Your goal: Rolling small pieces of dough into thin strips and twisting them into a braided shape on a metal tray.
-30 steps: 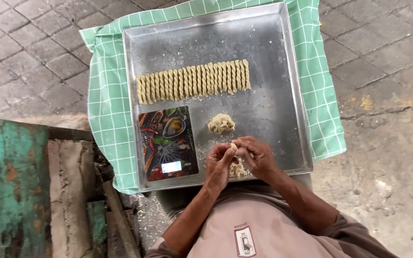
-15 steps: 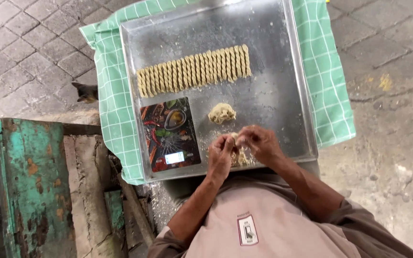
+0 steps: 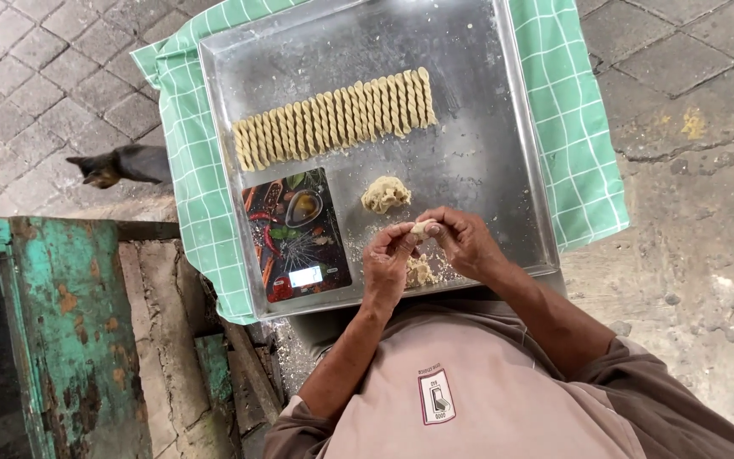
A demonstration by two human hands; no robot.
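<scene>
Where the two hands meet above the near edge of the shallow square metal tray [image 3: 503, 110], a small pale lump of dough [image 3: 422, 227] is pinched between them. Left hand [image 3: 386, 263] and right hand [image 3: 466, 242] both close their fingertips on this lump, fingers curled and thumbs pressing in. Directly beneath the hands lies a crumbly heap of dough scraps [image 3: 419, 272]; just beyond them sits a ruffled pale dough mound [image 3: 385, 195]. Farther back, a row of twisted dough sticks [image 3: 333, 119] runs across the tray. Left of the hands rests a flat digital scale with a picture-printed top [image 3: 296, 234]. Under the tray spreads a green checked cloth [image 3: 571, 127]. A small dark cat [image 3: 121, 164] stands on the paving.
</scene>
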